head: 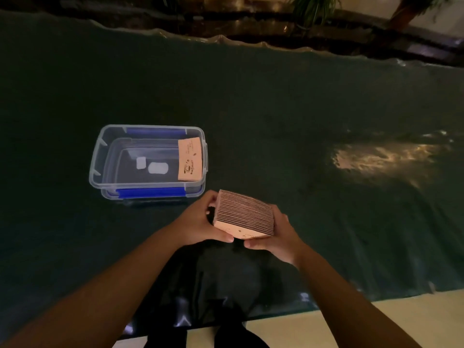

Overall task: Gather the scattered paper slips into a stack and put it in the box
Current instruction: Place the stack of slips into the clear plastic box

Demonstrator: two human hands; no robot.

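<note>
A thick stack of tan paper slips (244,213) is held between both hands just above the dark green table cover, edges facing up. My left hand (200,222) grips its left side and my right hand (273,237) grips its right and near side. Up and to the left stands a clear plastic box (96,156) with blue clips, lid off. One tan printed slip (190,159) leans against the box's right inner wall. The stack is a short way to the right of the box's near right corner.
Two small white patches (153,167) show on the box floor. A bright light reflection (381,156) lies on the cover to the right. The cover's near edge hangs off the table by my legs (226,322); plants and a dark ledge line the far side.
</note>
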